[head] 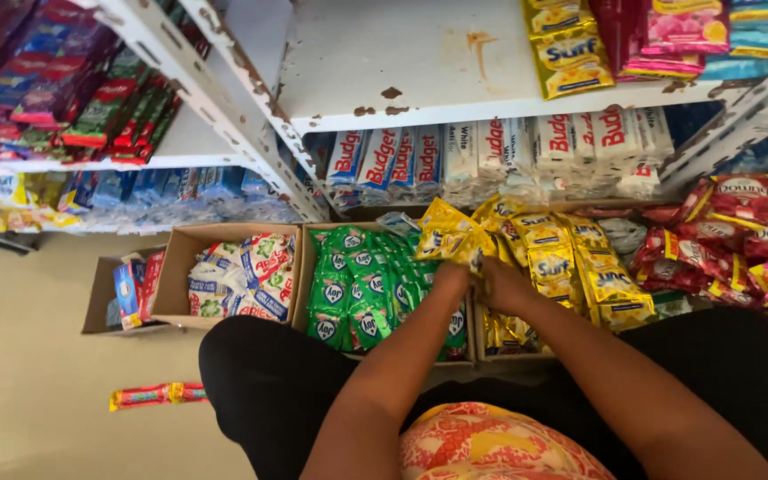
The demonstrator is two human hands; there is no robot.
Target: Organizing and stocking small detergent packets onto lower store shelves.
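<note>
Nearest the lens sits a lap in an orange-and-red patterned garment (491,444) and black trousers, with both forearms reaching forward from it. Beyond stands a white metal shelf unit (402,62), rust-spotted, stacked with packets. Below it, open cardboard boxes (180,284) rest on the floor, one full of green sachets (357,284), another of white-and-red ones.

Yellow sachet strips (571,262) spill over the box in front of the hands, between the green sachets and a heap of red packets (731,231). Left hand (451,276) and right hand (501,283) meet there, touching, fingers curled shut on a bunch of these strips (451,236) lifted just above the pile.

The strips look light, floppy and glossy, so likely slippery; pinching across the sealed joints between sachets, or gathering several folds together, seems the surest hold. A small red sweet packet (157,395) lies on the floor.
</note>
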